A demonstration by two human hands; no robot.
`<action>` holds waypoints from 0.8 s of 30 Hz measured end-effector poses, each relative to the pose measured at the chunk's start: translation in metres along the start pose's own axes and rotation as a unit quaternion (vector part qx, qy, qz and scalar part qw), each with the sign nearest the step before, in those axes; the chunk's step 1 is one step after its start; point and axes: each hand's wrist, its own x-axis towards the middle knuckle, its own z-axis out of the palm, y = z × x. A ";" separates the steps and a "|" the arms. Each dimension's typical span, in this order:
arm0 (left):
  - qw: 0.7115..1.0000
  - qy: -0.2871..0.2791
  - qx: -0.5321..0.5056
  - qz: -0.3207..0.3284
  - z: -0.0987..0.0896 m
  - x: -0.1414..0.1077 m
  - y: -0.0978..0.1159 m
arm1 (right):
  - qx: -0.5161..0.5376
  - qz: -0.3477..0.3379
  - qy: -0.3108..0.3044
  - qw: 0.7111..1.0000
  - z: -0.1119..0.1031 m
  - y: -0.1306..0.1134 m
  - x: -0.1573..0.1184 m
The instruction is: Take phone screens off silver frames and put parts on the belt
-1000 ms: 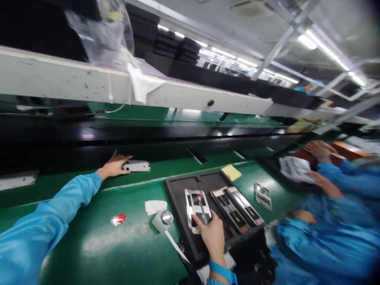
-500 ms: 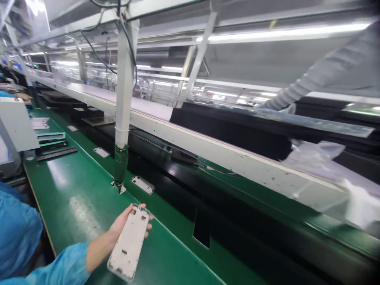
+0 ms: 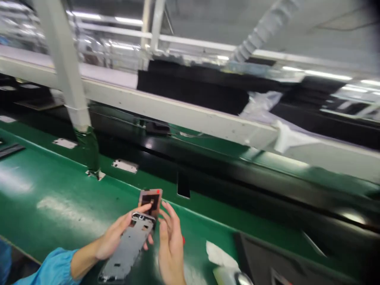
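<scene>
My left hand [image 3: 114, 236] is closed around a pale grey phone frame [image 3: 129, 250], which lies tilted with its cut-outs at the upper end. Just beyond that end is a thin dark panel [image 3: 154, 215] with a pinkish border and a red spot at its corner. A finger of my left hand lies over this panel. To the right of both, my right hand [image 3: 172, 245] has its fingers stretched out and apart. Its fingertips are close to the panel's right edge; whether they touch it I cannot tell.
Phone plates [image 3: 125, 166] and a dark phone-shaped piece [image 3: 183, 185] lie along the strip behind the green bench [image 3: 74, 198]. A white post [image 3: 67, 67] rises at left. White tissue [image 3: 221, 254] and a dark mat [image 3: 267, 259] are at right. A long rail [image 3: 178, 111] crosses behind.
My view has swung right and the phone frame remains in my left hand. The dark panel with the red spot and my right hand have come into view beside it.
</scene>
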 end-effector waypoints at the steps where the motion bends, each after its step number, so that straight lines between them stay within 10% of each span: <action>1: 0.998 0.016 0.050 0.018 0.001 -0.002 0.003 | -0.002 0.008 -0.006 1.000 0.001 -0.005 0.004; 5: 0.953 0.093 0.271 0.098 -0.001 -0.008 -0.006 | 0.002 0.004 0.011 1.000 0.008 -0.018 0.013; 13: 0.880 -0.063 0.438 0.173 -0.004 0.003 -0.022 | 0.090 -0.010 0.178 0.980 0.017 -0.019 0.024; 18: 0.923 0.028 0.355 0.144 0.001 0.020 -0.012 | 0.050 -0.022 0.174 0.983 -0.020 -0.006 0.019; 24: 0.967 0.210 0.141 0.021 -0.004 0.031 0.036 | -0.225 0.090 0.191 0.951 -0.090 0.072 -0.007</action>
